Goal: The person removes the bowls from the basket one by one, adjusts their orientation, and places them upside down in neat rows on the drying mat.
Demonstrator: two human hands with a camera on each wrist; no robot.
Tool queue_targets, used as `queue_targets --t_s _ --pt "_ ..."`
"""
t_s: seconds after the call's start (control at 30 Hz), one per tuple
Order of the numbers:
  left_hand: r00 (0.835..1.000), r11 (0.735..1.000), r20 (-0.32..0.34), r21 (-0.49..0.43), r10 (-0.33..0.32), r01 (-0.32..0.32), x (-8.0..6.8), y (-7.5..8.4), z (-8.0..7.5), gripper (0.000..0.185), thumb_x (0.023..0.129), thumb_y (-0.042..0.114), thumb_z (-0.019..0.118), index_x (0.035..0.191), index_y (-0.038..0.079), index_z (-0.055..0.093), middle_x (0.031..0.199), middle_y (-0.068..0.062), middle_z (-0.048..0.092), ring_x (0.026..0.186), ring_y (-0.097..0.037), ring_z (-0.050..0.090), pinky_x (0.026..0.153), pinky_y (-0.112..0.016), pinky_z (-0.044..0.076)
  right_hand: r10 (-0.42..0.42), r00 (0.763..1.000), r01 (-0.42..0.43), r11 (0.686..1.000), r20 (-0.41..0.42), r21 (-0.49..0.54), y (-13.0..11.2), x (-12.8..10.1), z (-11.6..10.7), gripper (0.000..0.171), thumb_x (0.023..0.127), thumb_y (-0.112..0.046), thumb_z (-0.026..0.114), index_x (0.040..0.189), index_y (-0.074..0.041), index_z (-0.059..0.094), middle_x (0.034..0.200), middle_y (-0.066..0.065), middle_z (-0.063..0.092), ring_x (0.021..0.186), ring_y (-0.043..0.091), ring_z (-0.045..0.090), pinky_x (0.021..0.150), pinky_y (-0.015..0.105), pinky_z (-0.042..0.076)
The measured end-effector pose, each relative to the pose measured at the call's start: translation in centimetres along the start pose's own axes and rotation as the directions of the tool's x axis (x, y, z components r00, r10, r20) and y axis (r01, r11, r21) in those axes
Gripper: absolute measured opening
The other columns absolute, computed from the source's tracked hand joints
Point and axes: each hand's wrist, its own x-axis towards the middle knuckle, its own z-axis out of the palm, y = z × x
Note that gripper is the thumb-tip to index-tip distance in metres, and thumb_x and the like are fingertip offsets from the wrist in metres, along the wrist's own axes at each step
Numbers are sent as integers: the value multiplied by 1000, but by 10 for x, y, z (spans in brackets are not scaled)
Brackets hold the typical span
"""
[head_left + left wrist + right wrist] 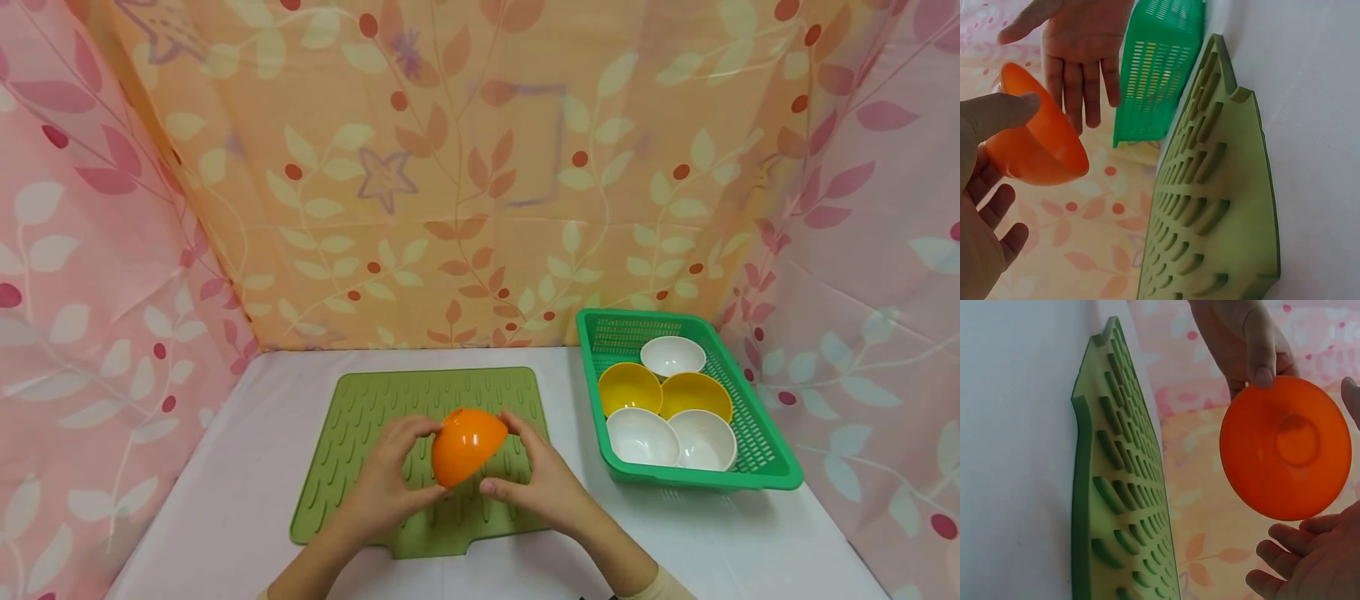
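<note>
An orange bowl (467,446) is held tilted on its side above the green drying mat (360,433). My left hand (386,479) grips it at the left, and the left wrist view shows that thumb over the rim of the bowl (1044,140). On the other side is my right hand (543,479), its fingers extended and its thumb apart from the bowl. In the right wrist view the bowl's inside (1254,450) faces the camera, and the right fingertips (1319,525) are at its lower edge.
At the right stands a green basket (761,479) with yellow bowls (630,390) and white bowls (643,437) inside. Patterned curtains (450,167) enclose the back and both sides of the white-covered table (217,500).
</note>
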Motion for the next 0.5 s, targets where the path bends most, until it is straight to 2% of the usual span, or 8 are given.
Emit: queue_targets --t_s 0.13,0.27,0.4,0.5 --pt "996 994 9 61 92 -92 0 0 1 82 65 15 99 132 36 57 136 19 53 129 -11 43 101 -54 48 39 999 -39 999 6 12 2 2 2 94 81 -45 85 158 -20 37 156 2 46 146 33 40 110 74 28" --pt "986 977 27 134 165 -167 -1 1 2 83 64 15 99 133 33 58 138 17 53 128 -12 44 100 -52 50 69 998 -69 998 13 -7 2 2 2 101 76 -50 88 157 -20 37 154 1 47 145 34 41 110 74 29" --pt "976 962 38 169 213 -216 -3 2 2 84 64 17 99 135 32 58 138 17 53 128 -12 44 102 -53 46 68 997 -68 997 20 -29 1 2 3 102 72 -52 90 155 -21 39 149 -1 53 141 30 46 110 72 32" --pt "973 960 38 156 230 -233 -2 3 2 87 65 17 98 139 31 55 141 14 52 130 -15 44 105 -54 43 64 998 -64 998 2 -5 1 3 3 99 71 -49 91 152 -22 42 144 -4 56 137 27 49 111 70 32"
